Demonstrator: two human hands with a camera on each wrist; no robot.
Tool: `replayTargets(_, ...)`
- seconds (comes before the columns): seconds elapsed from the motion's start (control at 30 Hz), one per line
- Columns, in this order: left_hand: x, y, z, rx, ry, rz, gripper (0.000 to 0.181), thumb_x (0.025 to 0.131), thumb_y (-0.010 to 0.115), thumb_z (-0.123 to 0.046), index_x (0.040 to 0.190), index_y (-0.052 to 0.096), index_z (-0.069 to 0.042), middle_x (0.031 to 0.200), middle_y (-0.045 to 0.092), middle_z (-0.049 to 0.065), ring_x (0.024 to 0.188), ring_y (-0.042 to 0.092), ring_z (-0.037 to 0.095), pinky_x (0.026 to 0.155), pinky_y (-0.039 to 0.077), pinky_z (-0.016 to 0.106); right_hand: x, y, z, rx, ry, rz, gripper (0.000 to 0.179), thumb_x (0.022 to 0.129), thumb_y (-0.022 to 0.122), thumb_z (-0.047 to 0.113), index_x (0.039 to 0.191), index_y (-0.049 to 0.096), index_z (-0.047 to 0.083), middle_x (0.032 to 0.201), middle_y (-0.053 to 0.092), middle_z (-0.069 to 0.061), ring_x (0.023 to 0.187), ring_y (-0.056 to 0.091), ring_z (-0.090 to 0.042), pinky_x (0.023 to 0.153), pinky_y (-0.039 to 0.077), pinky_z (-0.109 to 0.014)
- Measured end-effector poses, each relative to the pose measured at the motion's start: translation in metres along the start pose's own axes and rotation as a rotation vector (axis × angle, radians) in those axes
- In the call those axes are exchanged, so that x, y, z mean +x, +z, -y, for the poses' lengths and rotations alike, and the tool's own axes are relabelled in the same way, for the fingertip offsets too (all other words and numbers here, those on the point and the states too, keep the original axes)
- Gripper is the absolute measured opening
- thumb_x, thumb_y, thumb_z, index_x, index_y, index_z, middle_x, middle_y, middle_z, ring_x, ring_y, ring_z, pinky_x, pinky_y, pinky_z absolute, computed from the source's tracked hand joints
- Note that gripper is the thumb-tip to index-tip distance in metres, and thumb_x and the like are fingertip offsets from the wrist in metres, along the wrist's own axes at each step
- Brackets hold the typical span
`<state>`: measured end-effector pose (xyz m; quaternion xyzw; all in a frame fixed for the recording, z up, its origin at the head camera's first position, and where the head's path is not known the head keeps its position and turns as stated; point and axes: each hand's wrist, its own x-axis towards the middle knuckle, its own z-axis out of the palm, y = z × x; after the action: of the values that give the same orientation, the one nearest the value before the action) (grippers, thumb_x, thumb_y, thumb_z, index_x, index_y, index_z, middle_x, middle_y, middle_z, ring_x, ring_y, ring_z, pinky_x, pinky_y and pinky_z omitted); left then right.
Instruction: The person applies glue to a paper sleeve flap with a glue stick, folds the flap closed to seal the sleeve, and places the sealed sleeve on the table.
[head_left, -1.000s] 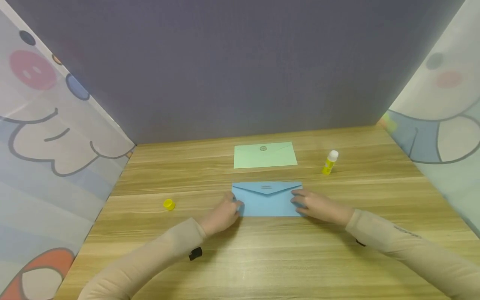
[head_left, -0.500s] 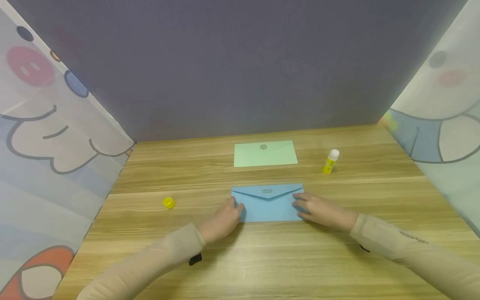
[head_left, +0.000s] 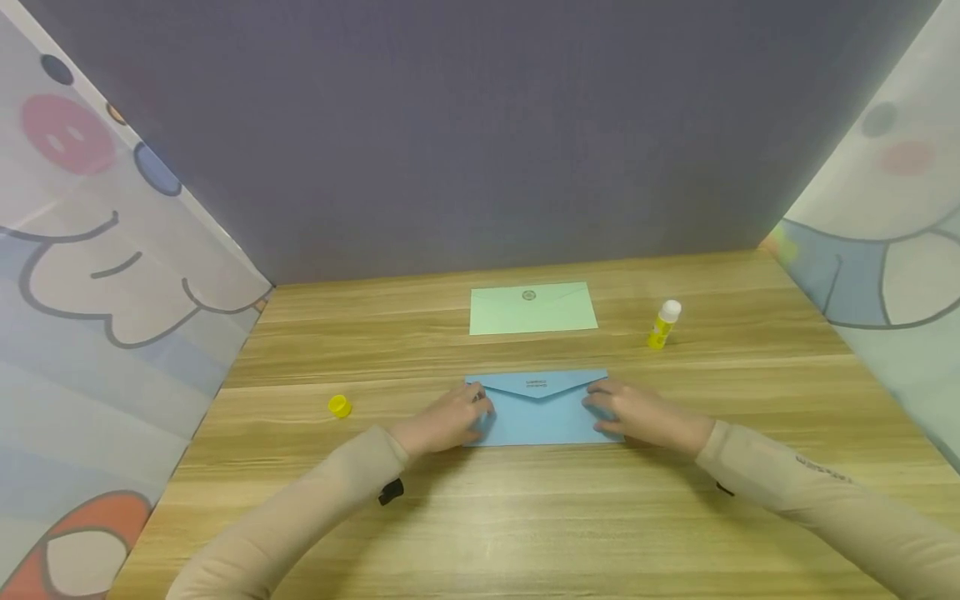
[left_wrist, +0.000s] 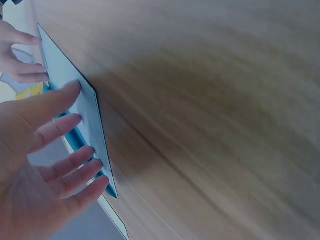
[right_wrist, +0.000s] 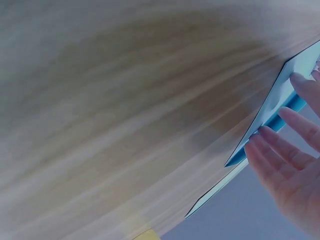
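Head view: two hands (head_left: 444, 419) (head_left: 647, 415), fingers (head_left: 600, 402) relaxed on one blue envelope (head_left: 540, 423) (one green envelope (head_left: 533, 312) beyond).

On the surface (head_left: 480, 525) we find a green envelope (head_left: 533, 312) near the far edge, blue envelope (head_left: 540, 423) midway, yellow cap (head_left: 339, 406) toward the left edge, glue stick (head_left: 663, 325) toward the right.

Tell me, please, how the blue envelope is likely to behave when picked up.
The blue envelope looks thin and flat, so it is probably light and may bend if lifted by one edge. The dark line under its flap suggests that the flap could swing loose.
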<state>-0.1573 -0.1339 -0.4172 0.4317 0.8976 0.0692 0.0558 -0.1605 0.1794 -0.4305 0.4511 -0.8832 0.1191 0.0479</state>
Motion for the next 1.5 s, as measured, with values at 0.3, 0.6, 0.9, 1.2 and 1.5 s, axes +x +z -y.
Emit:
replayTargets(0.3, 0.000, -0.003, 0.005, -0.014, -0.043, 0.023, 0.053, 0.074, 0.070, -0.028, 0.118, 0.051, -0.004, 0.127, 0.041, 0.018, 0.119, 0.039, 0.031, 0.103, 0.027, 0.043, 0.003, -0.002, -0.004, -0.004, 0.006, 0.018, 0.047, 0.071, 0.072, 0.023, 0.107, 0.059, -0.003, 0.114, 0.052, -0.024, 0.102, 0.053, -0.036, 0.083, 0.048, -0.040)
replayTargets(0.6, 0.008, -0.005, 0.012, 0.041, -0.022, -0.004, 0.079, 0.066, 0.073, -0.037, 0.128, 0.042, 0.001, 0.135, 0.031, 0.023, 0.123, 0.032, 0.036, 0.101, 0.028, 0.047, 0.008, -0.004, -0.012, -0.006, -0.007, -0.018, 0.068, 0.061, 0.079, 0.028, 0.114, 0.053, -0.007, 0.120, 0.046, -0.027, 0.108, 0.047, -0.039, 0.086, 0.045, -0.042)
replayTargets(0.9, 0.017, -0.012, 0.016, -0.047, -0.128, 0.180, 0.097, 0.067, 0.073, -0.040, 0.137, 0.023, 0.004, 0.145, 0.014, 0.018, 0.132, 0.015, 0.032, 0.107, 0.018, 0.041, 0.013, -0.011, -0.015, 0.107, 0.105, 0.148, 0.081, 0.067, 0.075, 0.030, 0.126, 0.039, -0.012, 0.133, 0.033, -0.028, 0.120, 0.035, -0.041, 0.094, 0.037, -0.044)
replayTargets(1.2, 0.022, -0.014, 0.021, -0.171, -0.180, 0.261, 0.104, 0.066, 0.074, -0.039, 0.138, 0.014, 0.006, 0.146, 0.005, 0.018, 0.134, 0.008, 0.029, 0.109, 0.013, 0.037, 0.018, -0.009, -0.024, 0.259, 0.182, 0.238, 0.093, 0.068, 0.074, 0.034, 0.130, 0.027, -0.016, 0.139, 0.020, -0.030, 0.126, 0.023, -0.041, 0.101, 0.026, -0.048)
replayTargets(1.5, 0.028, -0.012, 0.023, -0.176, -0.217, 0.307, 0.107, 0.066, 0.073, -0.043, 0.138, 0.013, 0.008, 0.146, 0.004, 0.019, 0.134, 0.007, 0.028, 0.109, 0.012, 0.034, 0.023, -0.010, -0.028, 0.333, 0.239, 0.304, 0.099, 0.066, 0.075, 0.036, 0.130, 0.023, -0.017, 0.137, 0.019, -0.033, 0.124, 0.025, -0.044, 0.100, 0.027, -0.049)
